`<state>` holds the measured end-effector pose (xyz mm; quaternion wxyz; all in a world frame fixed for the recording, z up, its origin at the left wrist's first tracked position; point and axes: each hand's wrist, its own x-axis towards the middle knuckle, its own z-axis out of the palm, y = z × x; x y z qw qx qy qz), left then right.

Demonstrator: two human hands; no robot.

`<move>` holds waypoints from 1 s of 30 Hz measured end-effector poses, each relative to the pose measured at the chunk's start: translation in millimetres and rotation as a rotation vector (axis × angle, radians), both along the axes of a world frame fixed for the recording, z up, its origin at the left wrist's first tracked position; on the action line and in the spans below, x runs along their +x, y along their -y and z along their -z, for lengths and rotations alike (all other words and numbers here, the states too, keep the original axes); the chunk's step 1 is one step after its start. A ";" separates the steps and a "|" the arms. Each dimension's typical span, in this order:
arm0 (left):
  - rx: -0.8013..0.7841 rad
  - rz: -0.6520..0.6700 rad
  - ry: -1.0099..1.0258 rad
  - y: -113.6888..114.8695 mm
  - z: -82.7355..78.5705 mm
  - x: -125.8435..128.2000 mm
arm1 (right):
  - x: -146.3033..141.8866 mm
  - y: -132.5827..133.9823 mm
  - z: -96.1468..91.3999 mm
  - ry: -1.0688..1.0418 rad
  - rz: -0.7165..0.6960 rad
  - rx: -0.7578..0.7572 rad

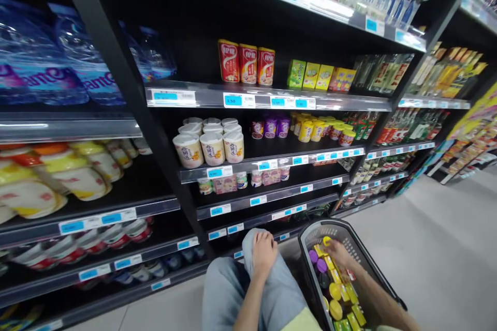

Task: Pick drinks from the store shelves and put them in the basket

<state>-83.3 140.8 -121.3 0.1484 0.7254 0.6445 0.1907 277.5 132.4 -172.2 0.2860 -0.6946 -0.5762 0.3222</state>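
From the head camera, the right hand [340,254] reaches down into a dark shopping basket [330,231], with the forearm coming in from 5 o'clock. A yellow-lidded container [326,241] lies at 10 o'clock from the palm, right at the fingertips and near the basket's far end. The fingers seem to meet its lid, but they are small and partly hidden, so I cannot tell whether this grip is clamped on it or only touching.

Around the same grip, two purple lids [321,265] sit just beside it at 8 to 9 o'clock, well within the basket. More round yellow lids [335,310] are at 6 o'clock, and yellow boxes [351,294] are at 5 o'clock, close under the forearm. Green boxes [341,326] lie farther off at 6 o'clock, cut by the lower edge.

The left hand [264,253], at 9 o'clock from the right one and well apart from the basket, rests on a knee [248,240]. Its grip is relaxed and holds nothing.

On the shelving beyond, yellow cans [306,131] and purple cans [271,126] stand at 11 o'clock from the right hand, and white tubs [212,149] at 10 o'clock. Higher up, red cans [248,63] also stand at 11 o'clock.
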 end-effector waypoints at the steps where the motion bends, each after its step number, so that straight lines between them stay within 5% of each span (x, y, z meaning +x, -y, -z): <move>1: -0.008 0.014 -0.005 -0.4 -2.2 2.8 | 3.6 -18.9 -25.2 -0.010 0.004 0.047; 8: -0.033 0.054 -0.026 -5.8 -2.7 14.9 | 32.8 -133.6 -179.7 0.050 0.112 0.427; 14: -0.057 0.024 -0.019 -11.5 8.7 16.7 | 55.7 -202.7 -267.8 0.198 0.282 0.742; 18: -0.024 0.000 0.056 -16.8 12.8 18.1 | 62.9 -240.7 -305.4 0.376 0.408 0.753; 23: -0.012 -0.017 0.103 -25.6 15.3 27.8 | 62.1 -281.9 -339.1 0.401 0.562 0.506; 30: -0.032 -0.034 0.175 -33.9 14.9 45.8 | 63.2 -318.2 -344.8 0.222 0.739 0.323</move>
